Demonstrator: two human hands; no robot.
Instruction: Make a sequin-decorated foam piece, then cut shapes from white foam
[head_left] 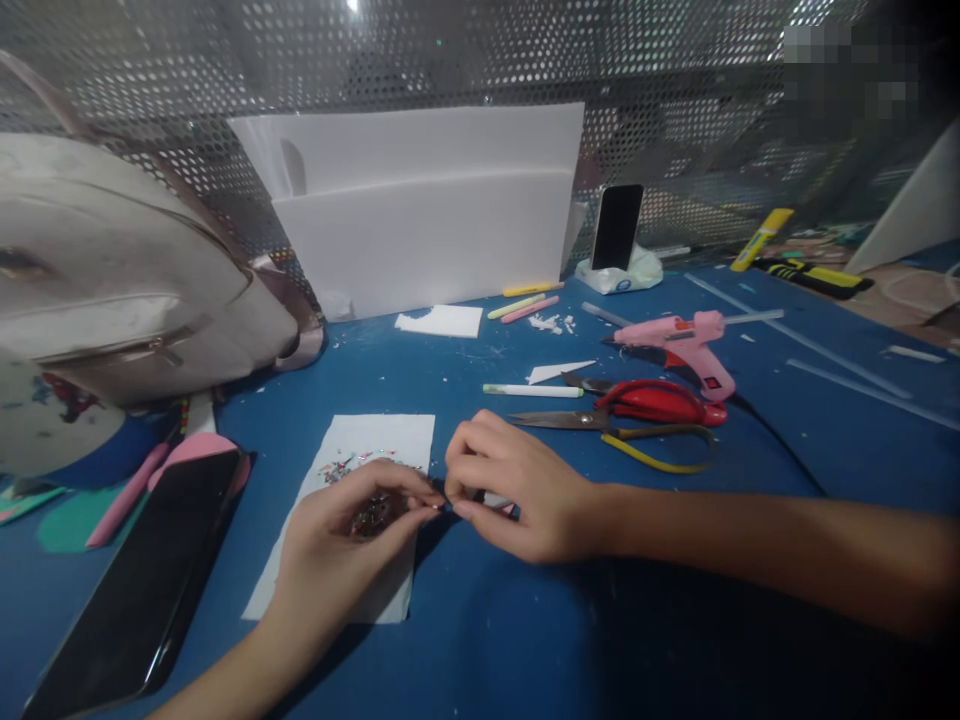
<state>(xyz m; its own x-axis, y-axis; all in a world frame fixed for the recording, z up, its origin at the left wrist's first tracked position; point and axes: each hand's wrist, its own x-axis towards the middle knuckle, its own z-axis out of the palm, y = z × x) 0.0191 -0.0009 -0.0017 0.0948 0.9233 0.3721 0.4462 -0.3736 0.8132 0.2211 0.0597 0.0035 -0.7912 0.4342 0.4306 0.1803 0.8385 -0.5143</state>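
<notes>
My left hand [337, 530] reaches over a white paper sheet [322, 580], with thumb and forefinger pinched on something too small to make out. Scattered on that sheet are small multicoloured glittery pieces [337, 468], partly hidden by my left hand. My right hand [525, 490] is closed just to the right, its fingertips almost meeting those of the left. What its fingers hold is mostly hidden; a bit of a whitish thing [495, 500] shows beneath them. Scissors [577, 420] with a yellow-edged handle lie just beyond my right hand, next to red-handled pliers [660, 400].
A pink glue gun [679, 345] with a cord lies at right. A white pen [532, 391], pastel pens [529, 308] and foam scraps [450, 321] lie ahead. White boards [435, 230] stand behind. A dark phone [142, 590] and a backpack [135, 290] are on the left.
</notes>
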